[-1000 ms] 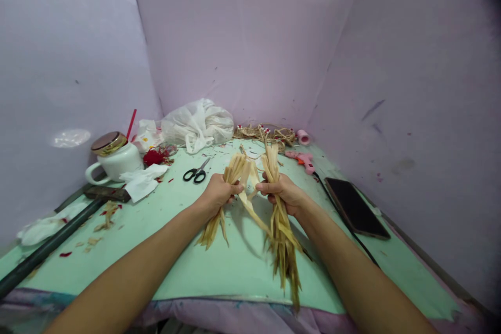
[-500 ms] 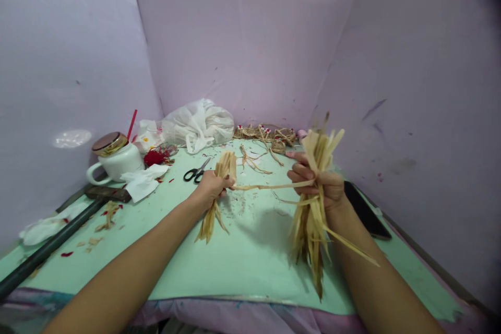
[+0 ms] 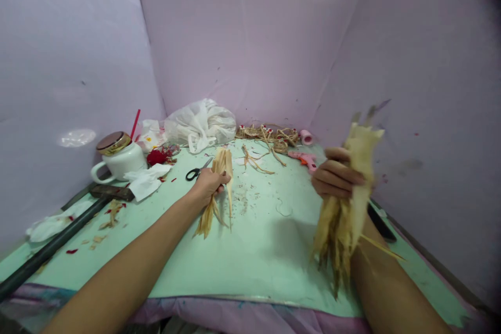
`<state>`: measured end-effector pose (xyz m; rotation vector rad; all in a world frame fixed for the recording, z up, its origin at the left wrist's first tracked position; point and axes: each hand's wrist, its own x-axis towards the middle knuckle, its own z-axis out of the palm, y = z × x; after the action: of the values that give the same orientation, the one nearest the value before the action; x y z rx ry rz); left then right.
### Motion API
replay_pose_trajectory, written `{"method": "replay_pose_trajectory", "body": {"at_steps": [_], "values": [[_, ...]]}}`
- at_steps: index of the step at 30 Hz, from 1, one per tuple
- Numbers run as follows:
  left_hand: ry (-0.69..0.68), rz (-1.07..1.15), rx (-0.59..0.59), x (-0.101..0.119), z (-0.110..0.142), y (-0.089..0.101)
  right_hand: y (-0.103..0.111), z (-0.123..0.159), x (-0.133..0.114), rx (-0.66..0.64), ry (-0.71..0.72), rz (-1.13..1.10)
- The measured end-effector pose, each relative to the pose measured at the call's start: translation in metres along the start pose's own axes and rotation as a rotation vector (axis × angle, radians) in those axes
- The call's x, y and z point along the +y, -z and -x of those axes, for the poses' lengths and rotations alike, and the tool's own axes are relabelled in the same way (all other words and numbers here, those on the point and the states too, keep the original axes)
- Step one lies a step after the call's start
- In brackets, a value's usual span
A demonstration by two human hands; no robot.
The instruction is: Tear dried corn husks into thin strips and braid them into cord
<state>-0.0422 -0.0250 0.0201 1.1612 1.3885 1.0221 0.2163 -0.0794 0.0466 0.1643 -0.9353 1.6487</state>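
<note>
My left hand (image 3: pixel 211 183) is closed round a small bundle of dry corn husk strips (image 3: pixel 223 159), whose ends fan out above and below the fist. One thin strip hangs down beside it. On the right, my right hand (image 3: pixel 335 173) grips a thicker bundle of dry husks (image 3: pixel 340 229), raised over the table and slightly blurred. A wide pale husk covers part of its fingers. Black-handled scissors (image 3: pixel 193 173) lie just behind my left hand. A pink glue gun (image 3: pixel 307 160) rests on the table behind my right hand.
A white mug (image 3: pixel 125 162) with a lid, crumpled tissue (image 3: pixel 148 180) and a hammer (image 3: pixel 113 192) occupy the left side. At the back are a plastic bag (image 3: pixel 203 122), braided husk pieces (image 3: pixel 262 133) and a pink roll (image 3: pixel 306 138). A dark phone-like slab (image 3: pixel 381 224) lies at right.
My right hand has moved right and turned with its bundle. The strip that stretched between both hands has come away from the right and now hangs from my left. The glue gun is uncovered.
</note>
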Motion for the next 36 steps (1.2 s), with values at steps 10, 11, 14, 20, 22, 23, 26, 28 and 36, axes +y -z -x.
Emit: {"method": "replay_pose_trajectory", "body": {"at_steps": [10, 11, 14, 20, 22, 23, 26, 28, 36], "values": [[0.013, 0.084, -0.218, 0.0, 0.028, -0.017, -0.002, -0.021, 0.072, 0.787, -0.444, 0.605], [0.008, 0.085, -0.218, 0.0, 0.031, -0.018, -0.002, -0.021, 0.077, 0.796, -0.453, 0.658], [-0.016, 0.076, -0.235, -0.002, 0.035, -0.02, -0.006, -0.019, 0.089, 0.748, -0.477, 0.76], [0.012, 0.117, -0.286, -0.004, 0.035, -0.022, -0.011, -0.017, 0.095, 0.676, -0.458, 0.758], [0.044, 0.143, -0.289, -0.003, 0.034, -0.022, -0.009, -0.017, 0.095, 0.658, -0.454, 0.741], [0.061, 0.151, -0.292, -0.003, 0.034, -0.022, -0.009, -0.017, 0.095, 0.654, -0.454, 0.738], [0.102, 0.155, -0.323, -0.001, 0.034, -0.022, -0.008, -0.016, 0.096, 0.665, -0.473, 0.715], [0.124, 0.148, -0.375, 0.0, 0.034, -0.021, -0.008, -0.017, 0.095, 0.668, -0.502, 0.664], [0.186, 0.229, -0.424, -0.004, 0.028, -0.019, -0.006, -0.024, 0.087, 0.84, -0.478, 0.441]]}}
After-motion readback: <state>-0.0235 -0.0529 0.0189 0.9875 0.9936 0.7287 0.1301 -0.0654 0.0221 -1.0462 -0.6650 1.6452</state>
